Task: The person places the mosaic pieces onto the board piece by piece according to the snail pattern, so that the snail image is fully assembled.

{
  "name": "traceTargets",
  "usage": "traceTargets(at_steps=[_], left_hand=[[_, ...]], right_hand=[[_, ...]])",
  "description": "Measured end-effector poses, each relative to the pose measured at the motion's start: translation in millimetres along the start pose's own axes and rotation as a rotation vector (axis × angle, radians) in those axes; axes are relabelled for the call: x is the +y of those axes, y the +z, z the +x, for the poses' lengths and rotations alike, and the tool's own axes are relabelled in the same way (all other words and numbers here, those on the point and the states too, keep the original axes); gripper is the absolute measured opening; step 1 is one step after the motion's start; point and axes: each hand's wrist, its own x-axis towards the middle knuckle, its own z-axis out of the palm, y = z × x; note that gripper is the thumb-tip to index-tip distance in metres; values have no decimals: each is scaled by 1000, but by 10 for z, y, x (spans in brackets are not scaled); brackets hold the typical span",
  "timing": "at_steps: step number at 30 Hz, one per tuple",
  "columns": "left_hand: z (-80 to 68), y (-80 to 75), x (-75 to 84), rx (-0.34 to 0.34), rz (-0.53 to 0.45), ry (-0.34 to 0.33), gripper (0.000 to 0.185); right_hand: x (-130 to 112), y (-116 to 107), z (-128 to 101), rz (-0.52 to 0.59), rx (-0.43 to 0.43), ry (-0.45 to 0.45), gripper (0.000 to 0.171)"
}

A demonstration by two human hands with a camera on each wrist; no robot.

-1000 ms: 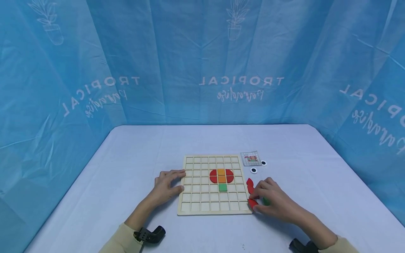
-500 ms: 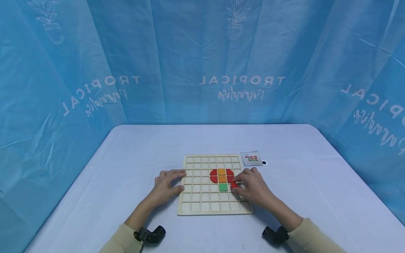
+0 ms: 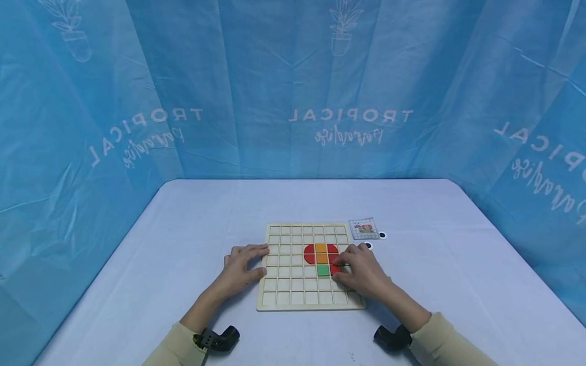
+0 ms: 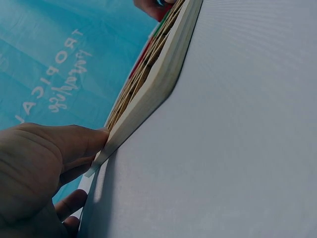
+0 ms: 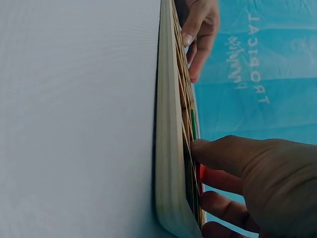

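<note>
The left arm [image 3: 201, 307] slants up from the bottom toward the middle. The left hand [image 3: 238, 269] has its back facing up. Its long fingers [image 3: 256, 249] reach out, and the left thumb [image 3: 257, 275] is spread away from them, with a big gap between. The right arm [image 3: 407, 305] slants in from the other side. The right hand [image 3: 364, 269] shows its back too, but its fingers bend. The right thumb [image 3: 343, 278] and pointer [image 3: 342, 258] make a little pinch. Both hands point inward, apart.
</note>
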Motion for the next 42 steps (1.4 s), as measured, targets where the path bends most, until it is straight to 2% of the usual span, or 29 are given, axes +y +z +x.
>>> traceTargets(at_steps=[15, 19, 26, 33, 42], left_hand=[[2, 5, 14, 0, -3, -6, 47], [2, 7, 17, -2, 0, -4, 47], [14, 6, 23, -2, 4, 1, 47], [12, -1, 19, 1, 3, -6, 47], [9, 6, 6, -1, -9, -5, 47]], right_hand=[[5, -18, -40, -39, 19, -14, 23], [39, -73, -64, -18, 20, -2, 25], [303, -349, -241, 43, 47, 69, 30], [627, -518, -493, 56, -45, 204, 36], [811, -542, -674, 45, -112, 180, 36]])
